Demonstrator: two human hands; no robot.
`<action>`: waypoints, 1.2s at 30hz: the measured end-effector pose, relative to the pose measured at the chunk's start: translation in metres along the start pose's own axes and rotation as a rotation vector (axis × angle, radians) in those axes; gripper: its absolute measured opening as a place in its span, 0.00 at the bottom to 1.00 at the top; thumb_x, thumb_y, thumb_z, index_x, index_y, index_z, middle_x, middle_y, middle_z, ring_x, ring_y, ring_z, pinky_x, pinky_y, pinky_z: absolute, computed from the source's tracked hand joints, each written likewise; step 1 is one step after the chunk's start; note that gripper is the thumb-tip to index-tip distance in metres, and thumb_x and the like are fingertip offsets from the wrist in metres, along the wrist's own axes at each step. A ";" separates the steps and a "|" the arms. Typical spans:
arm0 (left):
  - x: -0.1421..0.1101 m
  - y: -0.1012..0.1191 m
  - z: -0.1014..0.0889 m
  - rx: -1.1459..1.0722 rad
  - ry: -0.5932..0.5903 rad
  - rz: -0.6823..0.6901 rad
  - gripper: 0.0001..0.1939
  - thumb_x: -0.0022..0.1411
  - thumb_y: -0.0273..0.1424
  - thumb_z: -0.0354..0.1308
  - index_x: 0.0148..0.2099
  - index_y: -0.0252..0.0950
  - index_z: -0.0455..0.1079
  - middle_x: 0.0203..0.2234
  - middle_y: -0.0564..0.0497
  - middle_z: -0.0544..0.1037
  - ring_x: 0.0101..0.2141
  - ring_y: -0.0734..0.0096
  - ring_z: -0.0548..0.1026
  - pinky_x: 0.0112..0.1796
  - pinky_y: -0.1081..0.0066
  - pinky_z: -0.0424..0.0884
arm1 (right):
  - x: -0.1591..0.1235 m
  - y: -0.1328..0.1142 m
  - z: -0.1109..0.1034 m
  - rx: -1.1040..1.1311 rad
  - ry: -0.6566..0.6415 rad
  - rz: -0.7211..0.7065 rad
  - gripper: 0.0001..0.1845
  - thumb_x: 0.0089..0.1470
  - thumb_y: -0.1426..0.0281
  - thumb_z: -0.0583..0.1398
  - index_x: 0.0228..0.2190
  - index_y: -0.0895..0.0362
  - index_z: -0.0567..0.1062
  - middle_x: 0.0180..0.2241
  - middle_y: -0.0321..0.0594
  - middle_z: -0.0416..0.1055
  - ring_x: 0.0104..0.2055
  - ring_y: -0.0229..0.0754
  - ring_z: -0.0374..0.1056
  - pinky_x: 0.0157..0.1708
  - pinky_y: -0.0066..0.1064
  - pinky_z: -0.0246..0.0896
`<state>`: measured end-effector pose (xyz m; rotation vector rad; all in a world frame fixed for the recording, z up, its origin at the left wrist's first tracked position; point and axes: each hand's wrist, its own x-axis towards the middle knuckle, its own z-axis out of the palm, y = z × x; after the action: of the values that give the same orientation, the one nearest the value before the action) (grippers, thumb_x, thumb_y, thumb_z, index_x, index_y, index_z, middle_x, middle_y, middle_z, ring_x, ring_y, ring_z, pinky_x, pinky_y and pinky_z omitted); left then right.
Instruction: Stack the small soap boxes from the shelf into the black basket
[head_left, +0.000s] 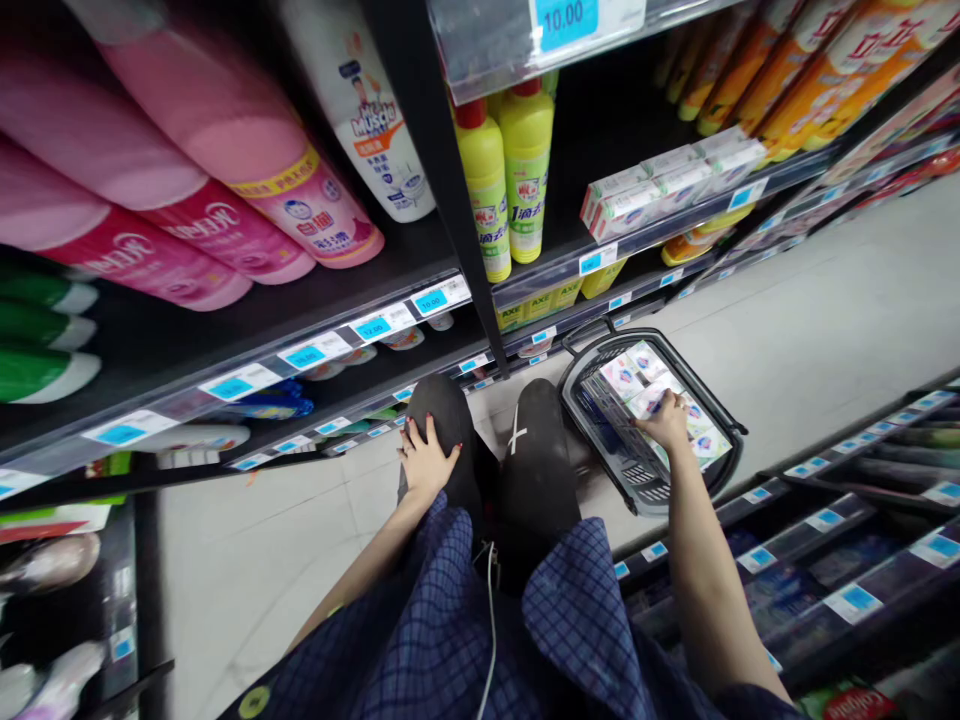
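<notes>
Several small flat packets [660,395] lie inside a dark shopping basket [600,425] on the floor, and the right hand [666,420] reaches down into it, fingers bent over the topmost packets; whether it has closed on one or only presses on them cannot be told from above. The packets look like light, stiff little cartons with glossy wrapping, so they would likely slide on one another; a pinch across the short edges of one carton seems the surest hold, and they should bear a firm squeeze without harm. They sit in loose rows toward the far side of the basket from the wrist, with bare grid showing on the nearer side. The basket's handle [600,328] lies folded down just beyond the hand.

The left hand [427,458] rests flat and spread on the left knee [442,410], holding nothing. Beyond and above that hand, shelves [315,300] carry pink bottles [255,140] and yellow bottles [506,180].
</notes>
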<state>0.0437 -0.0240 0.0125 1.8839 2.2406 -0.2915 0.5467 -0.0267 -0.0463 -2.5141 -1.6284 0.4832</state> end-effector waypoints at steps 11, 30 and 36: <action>-0.001 -0.001 0.000 -0.034 0.008 0.009 0.46 0.63 0.49 0.54 0.73 0.31 0.44 0.69 0.28 0.44 0.66 0.29 0.49 0.60 0.41 0.56 | 0.002 0.010 0.009 0.027 0.036 -0.002 0.57 0.33 0.51 0.68 0.58 0.72 0.57 0.55 0.70 0.57 0.57 0.66 0.55 0.57 0.51 0.51; 0.000 -0.002 0.006 0.004 0.048 0.029 0.42 0.65 0.48 0.52 0.73 0.31 0.47 0.69 0.28 0.46 0.65 0.29 0.52 0.57 0.41 0.58 | 0.004 -0.032 -0.039 0.161 0.246 0.146 0.48 0.50 0.44 0.55 0.62 0.64 0.58 0.61 0.66 0.55 0.60 0.72 0.54 0.55 0.64 0.51; 0.003 0.005 0.012 0.080 0.077 0.016 0.40 0.65 0.45 0.52 0.73 0.33 0.48 0.68 0.29 0.49 0.64 0.31 0.54 0.57 0.43 0.58 | 0.084 -0.121 -0.143 0.147 0.373 -0.357 0.37 0.57 0.58 0.56 0.61 0.66 0.59 0.54 0.64 0.64 0.51 0.58 0.66 0.50 0.48 0.64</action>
<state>0.0483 -0.0236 0.0004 1.9842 2.2947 -0.3158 0.5186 0.1122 0.1029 -1.9957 -1.7557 0.0826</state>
